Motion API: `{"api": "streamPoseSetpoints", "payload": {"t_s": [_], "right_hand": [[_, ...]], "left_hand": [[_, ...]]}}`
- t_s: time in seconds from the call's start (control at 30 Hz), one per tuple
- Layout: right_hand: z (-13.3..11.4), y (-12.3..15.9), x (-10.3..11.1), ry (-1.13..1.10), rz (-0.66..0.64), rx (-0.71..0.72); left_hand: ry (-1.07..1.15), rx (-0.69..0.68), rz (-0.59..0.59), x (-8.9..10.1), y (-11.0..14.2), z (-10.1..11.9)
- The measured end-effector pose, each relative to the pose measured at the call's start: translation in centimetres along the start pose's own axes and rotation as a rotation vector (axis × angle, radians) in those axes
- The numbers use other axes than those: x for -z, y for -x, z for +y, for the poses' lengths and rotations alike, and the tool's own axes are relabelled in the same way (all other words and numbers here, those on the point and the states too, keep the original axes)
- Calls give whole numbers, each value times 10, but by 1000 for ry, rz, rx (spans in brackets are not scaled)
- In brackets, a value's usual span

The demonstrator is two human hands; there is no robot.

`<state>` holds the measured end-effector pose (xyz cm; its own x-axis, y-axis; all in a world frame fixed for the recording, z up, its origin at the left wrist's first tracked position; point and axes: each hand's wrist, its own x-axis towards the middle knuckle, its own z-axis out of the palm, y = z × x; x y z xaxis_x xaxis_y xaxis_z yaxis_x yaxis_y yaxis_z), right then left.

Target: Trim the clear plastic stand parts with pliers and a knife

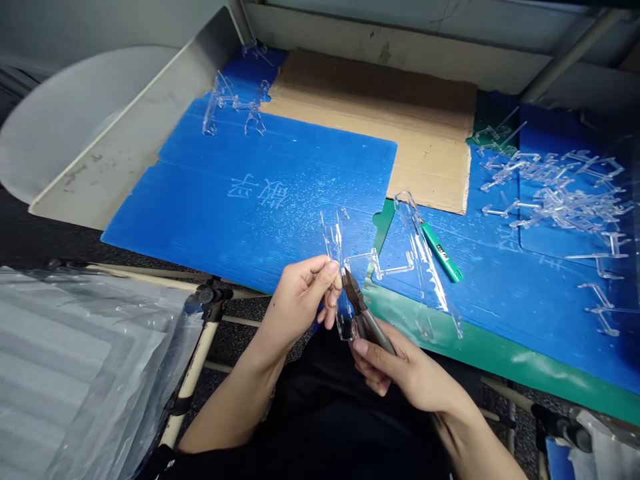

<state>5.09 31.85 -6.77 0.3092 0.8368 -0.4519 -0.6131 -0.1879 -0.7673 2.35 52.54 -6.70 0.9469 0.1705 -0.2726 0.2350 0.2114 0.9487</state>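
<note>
Black clothes fill the near middle, w/ both bare arms reaching out over them. Left hand is pinched closed, thumb & fingers on a clear plastic pc held up just off the near edge. Right hand is curled round the grips of dark pliers, tips right at the clear pc. One thin clear stick pokes out to the right of the tips; can't tell if it's joined on. Just right of that, a long clear pc lies by a green pen-like tool. Blue sheets & a green mat cover the surface. Lots of clear bits sit in a messy pile, far right. More clear pcs are far left, near brown cardboard.
</note>
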Motion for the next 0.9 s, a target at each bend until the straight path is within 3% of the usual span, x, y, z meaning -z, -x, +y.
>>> {"api": "streamPoseSetpoints", "payload": {"t_s": [0.1, 0.17, 0.23, 0.3, 0.37, 0.4, 0.47, 0.5, 0.57, 0.63, 0.73, 0.8, 0.9], "right_hand": [[10, -4, 4, -269, -38, -10], [17, 2, 7, -360, -49, -18], [26, 16, 9, -387, -59, -40], [35, 35, 10, -378, -69, -44], [44, 53, 9, -356, -73, -4], [49, 61, 9, -350, -71, 20], [56, 75, 9, -348, -54, 59], [60, 81, 10, -344, -40, 75], [66, 89, 13, -330, -1, 107], [71, 93, 15, -305, 30, 136], [74, 96, 16, -289, 47, 148], [70, 96, 14, -262, 70, 138], [55, 94, 11, -76, 161, 124]], "left_hand": [[-228, 52, -42, 19, -18, 2], [-533, 85, -23, 40, -32, 10], [-900, 70, 74, 58, -46, 27], [-1228, -95, 238, 63, -59, 52], [-1458, -390, 277, 53, -74, 79], [-1545, -532, 190, 44, -82, 92], [-1709, -686, -135, 24, -96, 112], [-1793, -700, -286, 16, -103, 118], [-1935, -689, -453, 7, -114, 122], [-1994, -732, -510, 6, -121, 117], [-1899, -886, -552, 11, -127, 103], [-1760, -945, -531, 11, -127, 95], [-1459, -923, -429, 5, -112, 91]]}}
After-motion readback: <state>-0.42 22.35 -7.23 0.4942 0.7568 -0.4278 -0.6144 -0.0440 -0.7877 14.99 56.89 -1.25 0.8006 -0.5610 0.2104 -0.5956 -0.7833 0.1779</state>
